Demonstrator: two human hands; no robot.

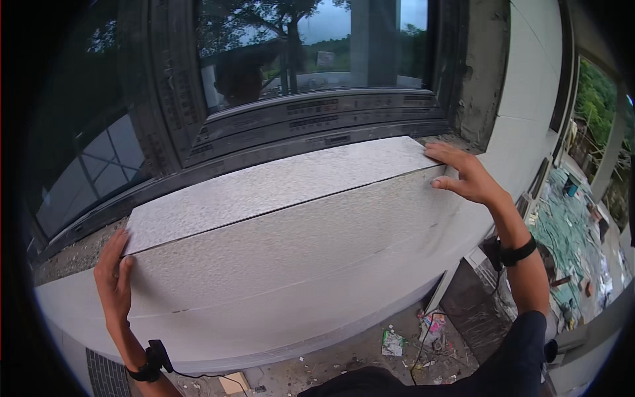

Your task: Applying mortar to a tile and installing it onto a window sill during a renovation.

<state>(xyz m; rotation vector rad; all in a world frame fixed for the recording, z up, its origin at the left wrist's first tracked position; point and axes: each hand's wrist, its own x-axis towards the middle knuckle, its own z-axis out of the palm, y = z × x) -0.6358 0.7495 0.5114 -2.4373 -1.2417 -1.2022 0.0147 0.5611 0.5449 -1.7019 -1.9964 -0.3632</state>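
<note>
A long pale slab [284, 188] with a rough, speckled face lies on the window ledge. Its near edge runs along the top of the matching pale wall facing [297, 258], with a thin dark line between them. My left hand [114, 276] grips the slab's left end, fingers on the end edge and thumb at the near corner. At the other end, my right hand [468, 175] has its fingers over the right edge, while the thumb rests lower near the facing. Both hands are closed about the slab's ends; the slab's underside is hidden.
Behind the slab stands a dark window frame [317, 114] with reflecting glass. Rough mortar [79, 255] shows on the ledge at left. Below, the floor holds litter and a small packet [392, 343]. Green sheeting [562, 225] and debris spread at far right. Cables hang from both wrist straps.
</note>
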